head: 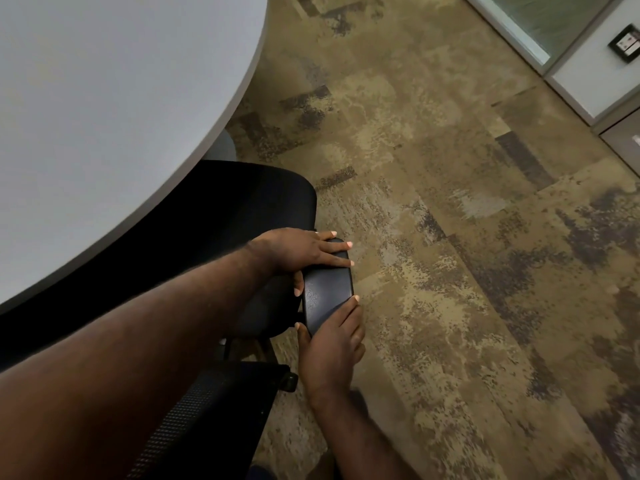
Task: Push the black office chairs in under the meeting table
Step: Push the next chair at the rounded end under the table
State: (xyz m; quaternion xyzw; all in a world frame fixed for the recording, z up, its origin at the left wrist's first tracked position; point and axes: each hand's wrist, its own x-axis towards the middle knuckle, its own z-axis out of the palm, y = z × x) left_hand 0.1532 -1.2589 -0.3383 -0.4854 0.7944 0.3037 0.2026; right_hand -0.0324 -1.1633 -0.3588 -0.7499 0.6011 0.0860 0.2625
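Black and padded, the armrest (327, 284) of the office chair (242, 216) sits under both our hands, just right of the seat. We see our left hand (294, 251) laid over its far end, the fingers (332, 259) stretched flat across the pad and the thumb tucked against its left edge, so the hand presses more than it grips. Our right hand (332, 351) takes the near end, its fingers curled round the right edge and the thumb on the left edge, closed on the pad.

We see the chair seat partly under the grey counter (104, 116), whose curved rim cuts across the seat's far-left part; the right side of the seat and the armrest stand clear of the rim. A mesh backrest (214, 417) shows at the near edge, partly hidden by our left forearm, with a caster (289, 381) just beside it on the floor.

Patterned brown carpet (450, 271) fills the right side. At the far right, well apart from the chair, we see a glass panel (540, 22), a pale wall with a socket plate (623, 43), and a cabinet front (623, 133).
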